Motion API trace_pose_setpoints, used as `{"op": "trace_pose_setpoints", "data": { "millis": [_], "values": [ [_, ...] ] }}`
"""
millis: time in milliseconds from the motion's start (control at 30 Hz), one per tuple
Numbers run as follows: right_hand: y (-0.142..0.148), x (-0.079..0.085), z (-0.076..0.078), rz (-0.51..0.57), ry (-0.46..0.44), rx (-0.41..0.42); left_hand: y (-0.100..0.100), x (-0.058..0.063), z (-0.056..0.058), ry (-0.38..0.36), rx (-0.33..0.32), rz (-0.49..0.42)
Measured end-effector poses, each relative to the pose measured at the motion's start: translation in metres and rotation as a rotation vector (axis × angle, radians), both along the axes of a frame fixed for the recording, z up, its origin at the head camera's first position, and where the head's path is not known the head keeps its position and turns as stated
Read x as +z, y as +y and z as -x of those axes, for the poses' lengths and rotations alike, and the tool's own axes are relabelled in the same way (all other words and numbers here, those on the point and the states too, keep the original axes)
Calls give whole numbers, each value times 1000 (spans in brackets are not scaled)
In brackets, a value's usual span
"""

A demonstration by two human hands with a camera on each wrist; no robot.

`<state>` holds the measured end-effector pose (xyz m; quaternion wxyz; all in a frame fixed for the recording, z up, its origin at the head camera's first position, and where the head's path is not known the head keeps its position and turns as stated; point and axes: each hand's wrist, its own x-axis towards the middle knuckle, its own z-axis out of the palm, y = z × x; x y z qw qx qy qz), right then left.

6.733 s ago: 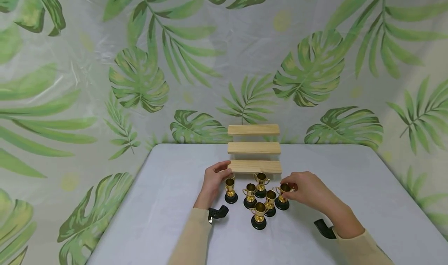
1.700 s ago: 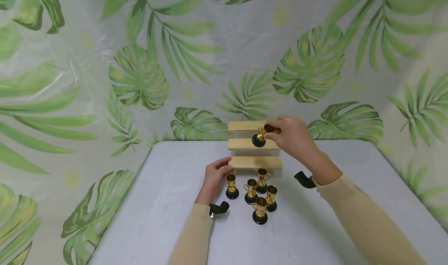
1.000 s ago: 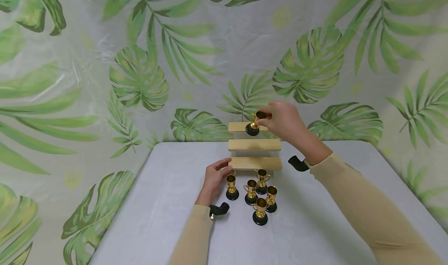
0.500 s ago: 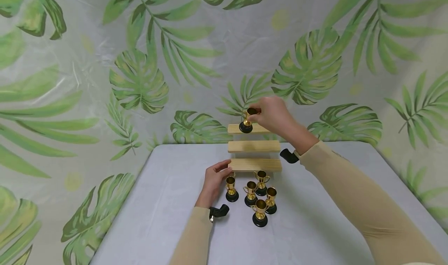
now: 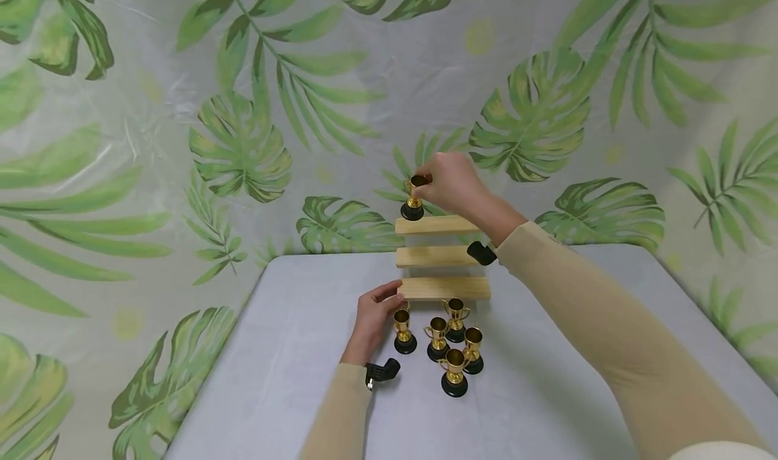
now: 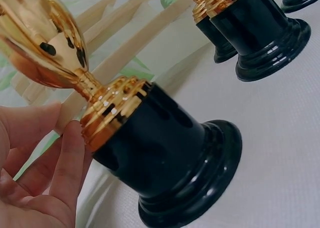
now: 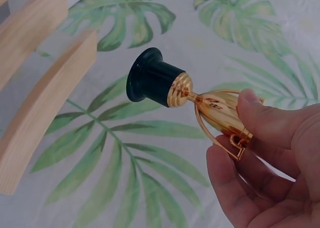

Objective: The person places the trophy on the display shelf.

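Note:
My right hand (image 5: 452,180) pinches a small gold trophy cup (image 5: 413,203) by its cup, thumb on one side. The trophy's black base is above the left end of the top board of a three-step wooden display stand (image 5: 444,288); in the right wrist view a gap shows between base and board. My left hand (image 5: 372,315) holds the left end of the stand's lowest board, its thumb and fingers (image 6: 67,163) pinching the wood in the left wrist view. Just beside that hand stands another trophy (image 5: 403,328), upright on the table.
Several more upright gold trophies, among them one at the front (image 5: 454,375), are grouped before the stand on the white table (image 5: 292,352). Behind the table hangs a leaf-patterned sheet (image 5: 340,95). A black wrist device (image 5: 383,370) sits on the left wrist.
My right hand picked up the rightmost trophy from the table, lifted it past the lower boards and carried it leftward to the top board's left end. My left hand stayed on the stand.

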<state>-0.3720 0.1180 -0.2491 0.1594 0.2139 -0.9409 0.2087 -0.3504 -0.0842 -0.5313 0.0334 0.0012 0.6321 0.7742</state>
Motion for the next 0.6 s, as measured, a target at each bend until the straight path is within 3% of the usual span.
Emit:
{"op": "trace_pose_setpoints", "data": {
  "millis": [400,600],
  "values": [
    [-5,16,27,24,-42,-2,-1,-2,-2,22,-5,-3],
    [-6,14,39,-7,-40,-3,-1,-4,0,43,0,-1]
  ]
}}
